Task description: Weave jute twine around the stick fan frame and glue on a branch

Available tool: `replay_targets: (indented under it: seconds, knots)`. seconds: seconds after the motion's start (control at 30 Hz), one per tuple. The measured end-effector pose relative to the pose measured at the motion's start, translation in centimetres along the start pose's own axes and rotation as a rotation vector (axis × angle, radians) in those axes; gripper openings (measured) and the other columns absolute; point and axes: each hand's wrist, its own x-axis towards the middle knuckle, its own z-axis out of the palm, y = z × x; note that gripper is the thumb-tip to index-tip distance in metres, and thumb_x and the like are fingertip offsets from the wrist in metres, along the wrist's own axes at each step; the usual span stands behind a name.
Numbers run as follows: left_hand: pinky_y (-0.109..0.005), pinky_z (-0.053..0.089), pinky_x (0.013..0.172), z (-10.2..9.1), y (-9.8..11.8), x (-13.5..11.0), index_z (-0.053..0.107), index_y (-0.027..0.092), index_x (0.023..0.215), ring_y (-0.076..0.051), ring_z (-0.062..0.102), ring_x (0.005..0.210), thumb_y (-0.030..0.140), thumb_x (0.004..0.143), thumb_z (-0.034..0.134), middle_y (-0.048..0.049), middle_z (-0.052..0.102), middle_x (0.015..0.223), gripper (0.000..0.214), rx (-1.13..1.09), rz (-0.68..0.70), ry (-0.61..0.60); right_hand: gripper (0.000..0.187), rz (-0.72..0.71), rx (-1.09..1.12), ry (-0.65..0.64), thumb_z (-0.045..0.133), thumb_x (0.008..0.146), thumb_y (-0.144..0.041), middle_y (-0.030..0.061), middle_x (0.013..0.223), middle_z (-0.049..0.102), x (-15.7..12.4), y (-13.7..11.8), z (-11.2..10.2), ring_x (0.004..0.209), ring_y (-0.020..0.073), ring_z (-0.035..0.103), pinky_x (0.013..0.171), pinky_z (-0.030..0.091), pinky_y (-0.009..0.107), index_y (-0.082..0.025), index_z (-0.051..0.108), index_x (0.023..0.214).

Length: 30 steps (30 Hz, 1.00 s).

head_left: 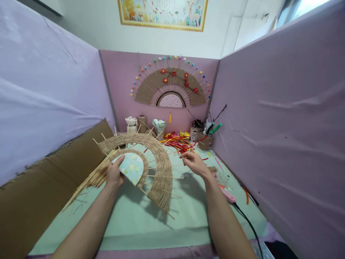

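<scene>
My left hand (115, 172) grips a half-round twine fan (163, 169) by its inner half circle, thumb on top of the pale blue floral fabric (133, 166). Twine is woven over thin wooden sticks in a wide outer band and a narrow inner band, and bare stick ends poke out past the rim. The fan is held tilted above the table. Beyond its right rim, my right hand (195, 162) has its fingers pinched together close to the stick tips. What sits between those fingertips is too small to make out.
A bundle of sticks (93, 176) lies left, beside a cardboard sheet (54, 180). A pink glue gun (228, 195) with a black cord rests right. Coloured strips (178, 143), jars and a tool holder (205, 142) stand behind. A finished fan (147, 88) hangs on the back panel.
</scene>
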Motion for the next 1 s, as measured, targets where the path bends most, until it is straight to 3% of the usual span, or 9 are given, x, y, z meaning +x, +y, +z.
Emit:
replay_targets:
  seconds: [0.1,0.33,0.73,0.87,1.0]
  knots:
    - [-0.025,0.056,0.059,-0.1,-0.1,0.2,0.061,0.016,0.082,-0.015,0.066,0.059,0.007,0.067,0.066,-0.0016,0.069,0.073,0.018,-0.007,0.029,0.029,0.012,0.035,-0.026,0.005,0.05,0.075,-0.022,-0.0018,0.061,0.06,-0.4,-0.3,-0.6,0.058,0.0127,0.053,0.059,0.04,0.024,-0.018,0.059,0.08]
    - [-0.023,0.055,0.057,-0.1,-0.3,0.1,0.059,0.018,0.081,-0.013,0.065,0.059,0.008,0.066,0.069,0.0004,0.067,0.073,0.02,0.032,0.097,0.04,0.011,0.004,-0.052,-0.025,0.052,0.077,-0.025,-0.0007,0.064,0.061,-0.8,-0.7,-1.2,0.063,0.013,0.053,0.063,0.04,0.024,-0.018,0.059,0.074]
    - [-0.023,0.055,0.059,-0.1,-0.2,0.1,0.057,0.02,0.079,-0.013,0.064,0.064,0.009,0.067,0.068,0.001,0.066,0.076,0.02,0.018,0.11,0.069,0.025,0.096,0.019,-0.415,0.05,0.081,-0.027,0.0046,0.08,0.068,-1.1,-1.0,-1.3,0.073,0.0145,0.059,0.066,0.044,0.024,-0.015,0.07,0.091]
    - [-0.024,0.056,0.061,-0.3,-0.5,0.4,0.061,0.019,0.082,-0.014,0.064,0.066,0.01,0.067,0.069,-0.0004,0.067,0.078,0.02,0.015,0.087,0.056,0.03,0.108,0.082,-0.518,0.053,0.083,-0.035,0.0062,0.086,0.069,-1.1,-0.7,-1.1,0.078,0.0158,0.061,0.071,0.047,0.026,-0.015,0.07,0.099]
    - [-0.03,0.057,0.067,-0.4,-0.9,0.5,0.063,0.019,0.085,-0.016,0.066,0.068,0.011,0.067,0.068,-0.0011,0.069,0.08,0.02,0.012,0.058,0.021,0.032,0.087,0.122,-0.622,0.055,0.083,-0.041,0.0053,0.084,0.069,-0.9,-0.7,0.1,0.076,0.0151,0.061,0.071,0.047,0.025,-0.016,0.071,0.094]
